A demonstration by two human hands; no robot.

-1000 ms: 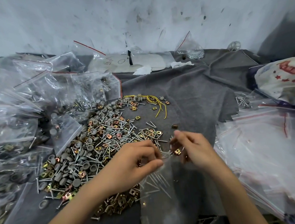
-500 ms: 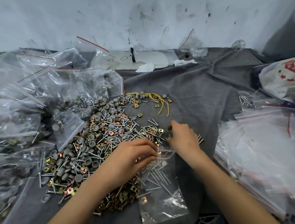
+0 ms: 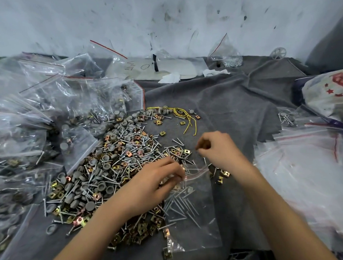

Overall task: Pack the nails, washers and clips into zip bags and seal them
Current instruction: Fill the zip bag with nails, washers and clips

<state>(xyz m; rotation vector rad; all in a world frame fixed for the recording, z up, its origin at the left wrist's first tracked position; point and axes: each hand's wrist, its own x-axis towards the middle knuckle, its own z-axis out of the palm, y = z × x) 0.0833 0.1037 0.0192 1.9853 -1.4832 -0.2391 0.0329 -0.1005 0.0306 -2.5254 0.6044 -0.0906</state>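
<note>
Grey cloth point(image 3: 234, 107) over the bench, scuffed white wall point(image 3: 162, 18) behind. Status as I read it:

Mixed loose pile point(image 3: 113, 163) of nails point(image 3: 177, 141), grey washers point(image 3: 89, 205) and brass-coloured clips point(image 3: 187, 151) sits centre-left on the cloth. It's big, so most of the stock looks unpacked. Filled bags point(image 3: 37, 100) are heaped along the left edge; several look closed, but I can't confirm each zip. Stack of empty zip bags point(image 3: 306, 183) lies on the right, well apart from the pile.

Bag in work: one clear zip bag point(image 3: 196, 227) lies flat just right of the pile, mouth toward the far side, red zip line showing. Nails are spread inside it. A few clips sit by its lower left corner; can't tell if they're inside or under it. No washers visible in it. Not sealed.

Left hand point(image 3: 151, 185) is at the bag mouth, fingers curled down on the rim, pinching it. Right hand point(image 3: 218, 149) hovers just beyond the mouth, over the pile's right fringe, fingertips bunched together. It's blurred there, so I can't tell whether it holds a piece. Small clip cluster point(image 3: 221, 174) lies beside the right wrist, near the bag's top corner.

Judgement: mid-fill on this bag — washers and probably more clips to go in, then zip it. Overall task is partway, with the pile as the real backlog. Yellow wire point(image 3: 188, 119) and a printed sack point(image 3: 330, 95) sit further off, not involved.
</note>
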